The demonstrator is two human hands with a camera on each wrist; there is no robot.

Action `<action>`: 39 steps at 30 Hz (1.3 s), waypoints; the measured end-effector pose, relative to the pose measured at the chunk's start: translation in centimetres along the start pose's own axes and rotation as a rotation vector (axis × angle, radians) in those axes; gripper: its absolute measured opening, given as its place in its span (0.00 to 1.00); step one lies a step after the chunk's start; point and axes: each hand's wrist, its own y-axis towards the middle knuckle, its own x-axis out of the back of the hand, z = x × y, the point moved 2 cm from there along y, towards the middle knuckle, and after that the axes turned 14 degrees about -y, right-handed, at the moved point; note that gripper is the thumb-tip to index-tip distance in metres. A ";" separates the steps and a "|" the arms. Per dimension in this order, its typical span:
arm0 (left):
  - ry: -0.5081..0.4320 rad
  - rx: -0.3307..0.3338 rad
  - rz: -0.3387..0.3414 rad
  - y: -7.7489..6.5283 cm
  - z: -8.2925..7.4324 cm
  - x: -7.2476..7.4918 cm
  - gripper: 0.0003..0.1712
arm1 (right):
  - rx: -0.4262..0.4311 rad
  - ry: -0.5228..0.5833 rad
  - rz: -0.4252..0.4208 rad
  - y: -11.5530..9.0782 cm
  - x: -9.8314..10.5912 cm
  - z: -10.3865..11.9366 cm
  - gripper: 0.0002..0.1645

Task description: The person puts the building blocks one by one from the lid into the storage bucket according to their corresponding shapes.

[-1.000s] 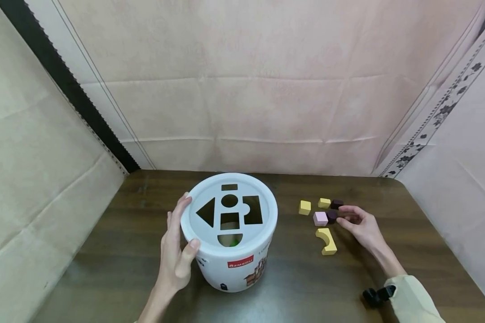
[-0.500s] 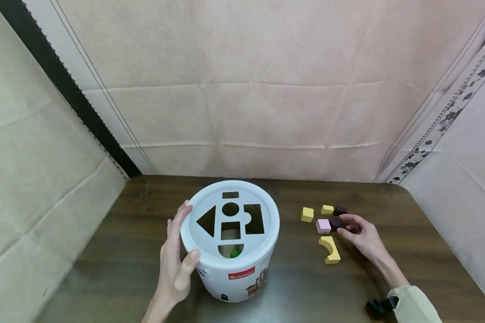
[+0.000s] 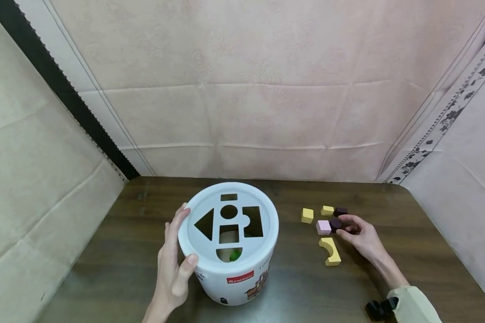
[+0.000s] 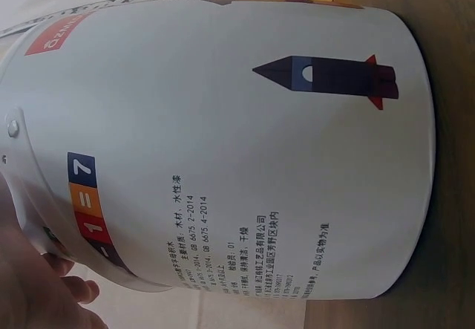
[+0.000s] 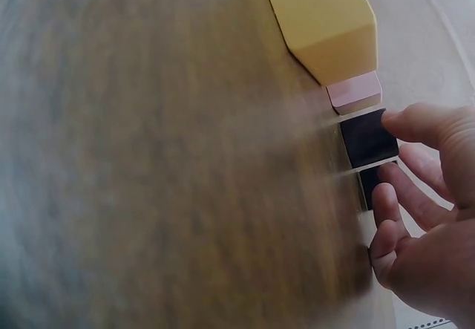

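A white shape-sorter bucket (image 3: 210, 280) stands upright on the table, its pale blue lid (image 3: 225, 244) pierced with several cut-outs. My left hand (image 3: 171, 264) grips its left side, fingers along the lid's rim and thumb at the front. Something green shows inside through the half-round hole. Over to the right, my right hand (image 3: 363, 235) pinches a dark round block (image 3: 335, 224) between thumb and finger, low at the table. In the right wrist view the thumb presses one edge of that dark block (image 5: 367, 139). A pink block (image 3: 323, 227) sits right beside it.
Two small yellow blocks (image 3: 307, 215) and another dark block (image 3: 341, 211) lie behind the pink one. A yellow arch block (image 3: 330, 252) lies nearer the front. Pale cloth walls (image 3: 242, 112) enclose the brown wooden table (image 3: 117, 260) at the back and sides.
The head view has tilted slightly, so the scene sits lower in it. Both hands keep their places at the bucket and the dark block.
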 end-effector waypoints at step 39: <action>0.029 0.011 0.001 0.0 -0.3 0.0 0.37 | -0.059 -0.019 -0.069 0.1 0.6 1.4 0.22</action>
